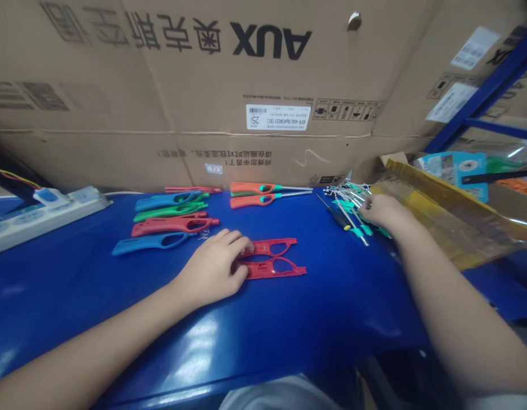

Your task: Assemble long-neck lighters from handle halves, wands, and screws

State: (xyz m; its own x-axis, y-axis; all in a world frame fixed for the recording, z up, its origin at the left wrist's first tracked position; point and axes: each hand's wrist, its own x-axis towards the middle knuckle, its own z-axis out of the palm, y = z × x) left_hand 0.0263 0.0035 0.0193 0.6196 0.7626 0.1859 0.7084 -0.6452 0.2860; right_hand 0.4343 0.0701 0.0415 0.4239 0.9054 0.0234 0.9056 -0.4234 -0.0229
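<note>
My left hand (220,263) lies over the left ends of two red lighter casing halves (278,267), its fingers curled onto them. The halves lie side by side, inner faces up, on the blue tabletop. My right hand (385,212) reaches into a pile of metal lighter nozzles with green parts (352,208). Its fingers are closed together at the pile; what they pinch is hidden. A screwdriver (340,218) with a black and yellow handle lies at the pile's left side.
Blue, green and red lighter casings (169,226) lie in a stack at the left. Orange lighters with nozzles (257,199) lie near the back. A white power strip (49,213) is far left; a taped cardboard box (442,222) stands right. A large carton (195,85) walls the back.
</note>
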